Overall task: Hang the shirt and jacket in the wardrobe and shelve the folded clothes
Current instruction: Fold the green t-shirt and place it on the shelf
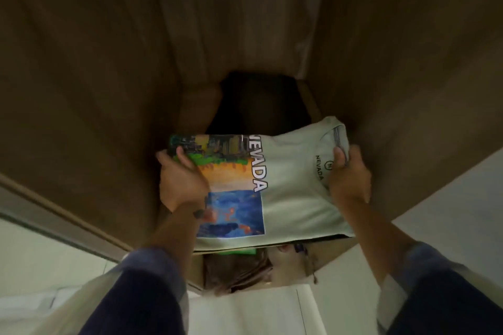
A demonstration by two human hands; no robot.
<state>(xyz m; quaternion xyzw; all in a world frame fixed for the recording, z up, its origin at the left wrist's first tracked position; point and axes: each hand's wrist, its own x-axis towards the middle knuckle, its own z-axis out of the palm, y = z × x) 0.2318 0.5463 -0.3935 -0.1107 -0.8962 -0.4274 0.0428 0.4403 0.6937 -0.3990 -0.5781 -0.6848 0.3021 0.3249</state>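
Evidently light and floppy, the folded pale-green printed T-shirt (pixel 288 187) needs its two-edge support: left hand (pixel 181 182) and right hand (pixel 349 174) each pinch an end.

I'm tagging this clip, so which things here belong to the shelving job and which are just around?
Job: folded Nevada T-shirt, left hand, right hand, wardrobe, brown folded clothes below.
Around: white surface, hanging pale fabric.

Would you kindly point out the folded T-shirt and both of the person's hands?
Folded T-shirt (pixel 288 185): head view, on the plain green fabric right of the print.
Left hand (pixel 181 185): head view, on the back of the hand.
Right hand (pixel 349 177): head view, on the back of the hand.
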